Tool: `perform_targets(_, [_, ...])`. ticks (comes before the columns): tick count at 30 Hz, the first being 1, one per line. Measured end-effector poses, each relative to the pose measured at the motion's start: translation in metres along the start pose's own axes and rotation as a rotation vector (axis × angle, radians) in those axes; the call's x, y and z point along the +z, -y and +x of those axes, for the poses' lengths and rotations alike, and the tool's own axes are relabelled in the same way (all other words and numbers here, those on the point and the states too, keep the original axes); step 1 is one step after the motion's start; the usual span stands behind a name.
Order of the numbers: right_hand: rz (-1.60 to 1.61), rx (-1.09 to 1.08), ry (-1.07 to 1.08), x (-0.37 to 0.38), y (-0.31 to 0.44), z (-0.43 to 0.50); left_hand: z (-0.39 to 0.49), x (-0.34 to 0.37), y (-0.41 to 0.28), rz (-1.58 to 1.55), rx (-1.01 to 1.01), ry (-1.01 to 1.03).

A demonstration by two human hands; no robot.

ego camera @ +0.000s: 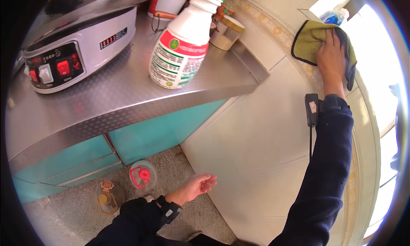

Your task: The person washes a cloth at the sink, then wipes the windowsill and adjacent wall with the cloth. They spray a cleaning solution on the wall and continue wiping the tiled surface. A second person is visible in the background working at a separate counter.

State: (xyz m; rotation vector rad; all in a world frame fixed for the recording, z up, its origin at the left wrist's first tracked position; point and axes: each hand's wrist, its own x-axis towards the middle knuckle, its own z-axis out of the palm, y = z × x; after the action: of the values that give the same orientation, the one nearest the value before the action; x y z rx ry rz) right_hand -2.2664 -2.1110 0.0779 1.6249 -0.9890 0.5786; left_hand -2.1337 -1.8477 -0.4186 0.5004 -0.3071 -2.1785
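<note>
My right hand (332,55) lies spread on a yellow-green cleaning cloth (307,42) with a dark edge, pressing it to the tiled wall beside the bright window. Part of the cloth hangs down past my wrist. Just above the cloth, a clear bottle with blue liquid (334,17) stands at the window. My left hand (199,186) is held low over the floor near the wall, its fingers loosely curled and apart, with nothing in it.
A steel counter (128,95) bears a white electric appliance (86,47) with switches, a white bottle with a green cap (181,50) and a lidded jar (227,32). Beneath are teal cabinet doors (160,127). Two plastic jugs, one red-handled (141,176), one yellow-capped (108,199), stand on the floor.
</note>
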Motion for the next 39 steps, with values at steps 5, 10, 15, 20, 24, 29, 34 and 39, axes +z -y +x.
perform_targets(5, [-0.148, -0.053, -0.073, 0.016, -0.021, -0.007, -0.006, 0.002, -0.005, -0.007, 0.066, -0.085])
perform_targets(10, [-0.110, -0.108, -0.158, 0.059, 0.014, 0.001, -0.004, 0.008, 0.000, -0.045, 0.018, -0.126])
perform_targets(15, [0.130, -0.161, -0.064, 0.103, 0.076, 0.002, 0.002, 0.012, 0.009, 0.004, -0.001, -0.106])
perform_targets(20, [0.201, -0.183, -0.058, 0.095, 0.092, 0.006, 0.008, 0.012, 0.011, 0.054, 0.002, -0.110])
perform_targets(24, [0.282, -0.193, 0.134, 0.059, 0.082, -0.016, 0.011, 0.011, 0.007, 0.103, 0.097, -0.114])
perform_targets(29, [0.306, -0.267, 0.109, -0.016, 0.015, -0.095, 0.010, 0.011, 0.005, 0.105, 0.110, -0.120])
perform_targets(34, [-0.065, -0.039, 0.398, -0.154, -0.098, -0.237, -0.006, 0.011, 0.011, 0.115, 0.091, -0.082])
perform_targets(39, [-0.500, 0.036, 0.600, -0.283, -0.183, -0.346, -0.020, 0.009, 0.005, 0.148, 0.114, -0.111])
